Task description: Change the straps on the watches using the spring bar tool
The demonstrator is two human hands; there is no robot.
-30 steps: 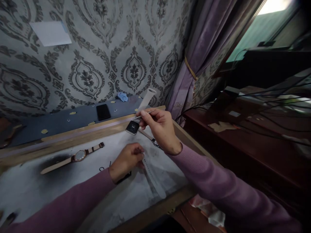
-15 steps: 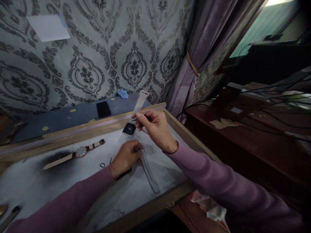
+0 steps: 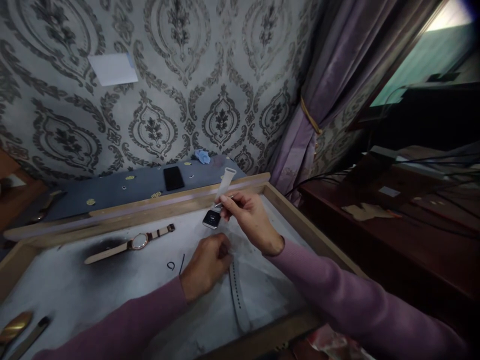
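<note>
Near the middle of the wood-framed tray [image 3: 318, 245], a square watch face [image 3: 212, 219] with a pale strap half [image 3: 226, 181] sticking up touches the fingertips of my right hand [image 3: 250, 217]. That hand is closed in a pinch on the watch, around where the strap meets the case; a thin metallic piece shows at the fingertips. My left hand [image 3: 205, 262] is closed at the upper end of a separate pale strap half with a row of holes [image 3: 240, 300]. This strap hangs or lies toward the tray's front edge.
Left on the tray are a round watch [image 3: 140, 241], a thin black loop [image 3: 171, 265], a gold spoon-like object [image 3: 17, 326] and a dark-tipped strip [image 3: 35, 335]. Behind the tray, a blue surface holds a phone [image 3: 173, 178] and blue crumpled cloth [image 3: 202, 156].
The view has tilted, so everything sits lower and further right. My left hand's fingers have curled more closely over the end of the loose strap; my right hand keeps its pinch on the watch.
</note>
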